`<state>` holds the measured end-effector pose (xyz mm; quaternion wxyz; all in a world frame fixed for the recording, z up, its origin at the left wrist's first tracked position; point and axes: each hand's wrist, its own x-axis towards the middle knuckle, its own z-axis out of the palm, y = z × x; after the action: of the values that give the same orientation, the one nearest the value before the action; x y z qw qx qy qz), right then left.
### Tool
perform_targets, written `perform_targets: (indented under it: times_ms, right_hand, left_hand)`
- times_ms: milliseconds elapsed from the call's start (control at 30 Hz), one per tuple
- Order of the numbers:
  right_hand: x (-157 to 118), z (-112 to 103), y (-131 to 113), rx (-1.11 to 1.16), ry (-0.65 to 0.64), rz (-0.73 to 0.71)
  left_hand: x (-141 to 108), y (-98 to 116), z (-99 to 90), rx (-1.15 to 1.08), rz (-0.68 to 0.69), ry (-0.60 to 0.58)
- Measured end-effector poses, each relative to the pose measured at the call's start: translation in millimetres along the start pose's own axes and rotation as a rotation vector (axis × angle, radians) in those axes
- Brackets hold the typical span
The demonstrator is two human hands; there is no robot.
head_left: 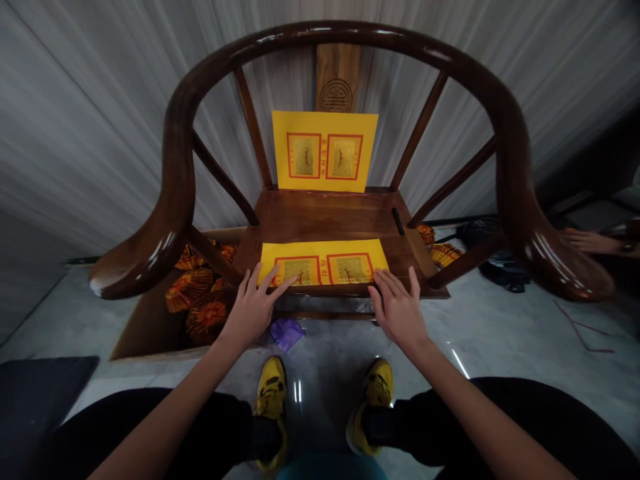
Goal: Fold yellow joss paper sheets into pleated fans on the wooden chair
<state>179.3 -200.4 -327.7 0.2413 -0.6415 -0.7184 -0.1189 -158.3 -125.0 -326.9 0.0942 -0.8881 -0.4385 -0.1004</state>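
Yellow paper sheet with red-framed gold panels [325,248]: along the near edge of the brown wooden chair seat [330,217]. Left hand [253,308], grip spread, on its near left edge; right hand [400,307], grip spread, at its near right corner. Bare wood beyond, up to a second yellow sheet [325,120], upright against the backrest.

We see the wooden armchair seat [325,217] bearing a front yellow sheet [323,249], a rear yellow sheet [324,123] and a black stick [398,221]
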Motion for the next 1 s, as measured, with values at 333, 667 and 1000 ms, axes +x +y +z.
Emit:
perform_targets:
  times_ms: [333,667,1000]
  right_hand:
    - [-12.6,-4.5,30.9,0.046,-0.068,-0.033]
    - [74.3,-26.6,62.5,1.146,0.161,0.583]
    - [74.2,7.1,53.7,1.272,-0.026,0.737]
  left_hand:
    - [-11.1,-23.1,0.5,-0.279,0.026,0.227]
    - [63.1,-19.6,-41.1,-1.182,-0.522,0.450]
    - [80.8,-26.7,17.1,-1.442,-0.592,0.210]
